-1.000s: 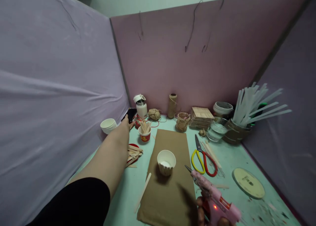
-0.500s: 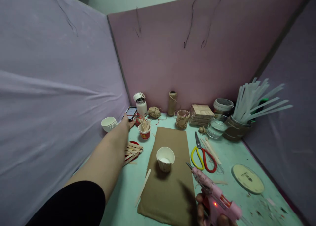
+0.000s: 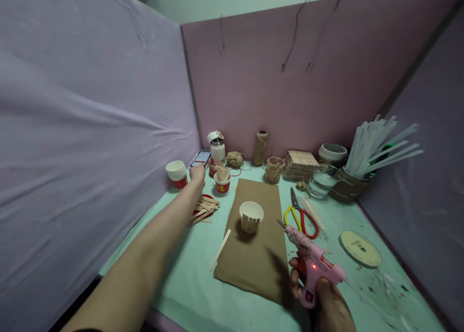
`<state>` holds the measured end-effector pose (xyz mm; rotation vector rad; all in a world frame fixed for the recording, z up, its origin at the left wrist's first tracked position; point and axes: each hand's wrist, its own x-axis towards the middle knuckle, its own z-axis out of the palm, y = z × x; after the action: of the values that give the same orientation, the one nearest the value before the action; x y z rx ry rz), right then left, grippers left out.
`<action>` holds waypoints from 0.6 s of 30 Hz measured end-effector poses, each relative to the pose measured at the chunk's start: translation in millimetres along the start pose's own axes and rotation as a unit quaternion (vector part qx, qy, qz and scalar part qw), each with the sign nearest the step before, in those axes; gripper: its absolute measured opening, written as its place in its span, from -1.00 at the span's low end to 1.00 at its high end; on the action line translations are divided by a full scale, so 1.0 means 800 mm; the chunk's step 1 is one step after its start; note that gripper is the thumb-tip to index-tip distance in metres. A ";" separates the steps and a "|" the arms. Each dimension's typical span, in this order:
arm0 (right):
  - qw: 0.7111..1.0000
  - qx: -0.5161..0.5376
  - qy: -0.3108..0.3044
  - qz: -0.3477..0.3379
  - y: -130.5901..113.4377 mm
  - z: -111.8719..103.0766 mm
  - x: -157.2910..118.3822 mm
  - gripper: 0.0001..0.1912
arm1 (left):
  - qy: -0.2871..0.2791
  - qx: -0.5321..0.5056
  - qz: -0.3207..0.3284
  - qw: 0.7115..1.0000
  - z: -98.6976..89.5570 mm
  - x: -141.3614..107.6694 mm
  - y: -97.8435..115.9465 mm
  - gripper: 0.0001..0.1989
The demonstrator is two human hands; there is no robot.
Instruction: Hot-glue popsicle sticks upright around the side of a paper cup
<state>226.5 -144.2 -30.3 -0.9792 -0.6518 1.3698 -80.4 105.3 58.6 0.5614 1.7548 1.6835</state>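
My left hand [image 3: 197, 173] reaches to the back left, at the near edge of a phone [image 3: 201, 158] with a lit screen; its fingers are small and partly hidden. In my right hand [image 3: 319, 293] is a pink glue gun [image 3: 313, 262] with a red light on, its nozzle pointing up and left. A white paper cup [image 3: 251, 212] with short wooden pieces along its near side stands on a brown cardboard sheet [image 3: 253, 267]. One loose wooden stick [image 3: 221, 249] lies at the sheet's left edge.
Stacked cups [image 3: 176, 171], a stick pile [image 3: 206, 207] and a cup of sticks [image 3: 222, 182] are at left. Scissors [image 3: 302, 221], a round lid [image 3: 360, 248], a glass bowl [image 3: 322, 181] and a pot of glue sticks [image 3: 348, 183] are at right. Twine and a bottle [image 3: 218, 151] stand behind.
The view has shifted, so the table items appear farther up and mostly to the right. My left hand is now at the phone's near edge instead of beside it. The glue gun stays in my right hand.
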 end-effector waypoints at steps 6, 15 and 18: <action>0.999 -0.008 0.031 -0.029 -0.008 0.014 -0.016 -0.55 | -0.270 0.310 0.253 0.876 -0.089 -0.159 -0.057 -0.93; 0.998 -0.045 0.023 -0.025 -0.006 0.028 -0.034 -0.53 | -0.353 0.624 0.239 0.655 -0.108 -0.228 -0.090 -0.73; 0.998 -0.054 0.008 -0.011 -0.006 0.033 -0.036 -0.49 | -0.363 0.645 0.227 0.632 -0.105 -0.217 -0.084 -0.67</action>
<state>202.6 -166.7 -9.2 -1.0658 -0.7290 1.3164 -7.8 -81.2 16.4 2.0675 1.9176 -0.0887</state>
